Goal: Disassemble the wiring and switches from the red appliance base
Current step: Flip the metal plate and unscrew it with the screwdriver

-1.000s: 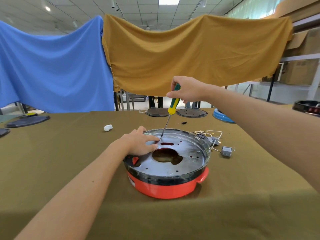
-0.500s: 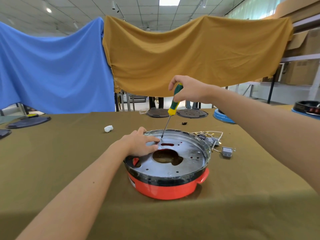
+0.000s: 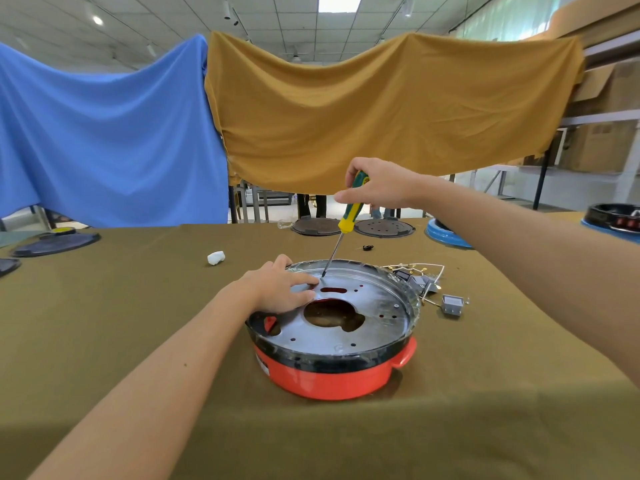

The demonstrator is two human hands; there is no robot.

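The red appliance base (image 3: 332,379) sits on the bench (image 3: 104,341), near the middle and a bit toward the near edge. It has a round metal plate (image 3: 374,327) on top with a big hole in the middle and small holes around it.

My left hand (image 3: 277,289) lies flat on the far left part of the plate, with my fingers spread out and pressing down. It is not gripping anything.

My right hand (image 3: 377,185) is up in the air above the base. Its fingers are curled around the green and yellow handle of a screwdriver (image 3: 348,216). The screwdriver leans a little, and its thin metal tip touches the plate at the far side, just beside my left fingertips.

A bunch of loose wires (image 3: 415,268) and a small gray switch (image 3: 452,303) lie on the bench just to the right of the base. A little white lump (image 3: 216,257) lies toward the far edge, left of the base. A tiny black part (image 3: 367,248) lies behind the base.
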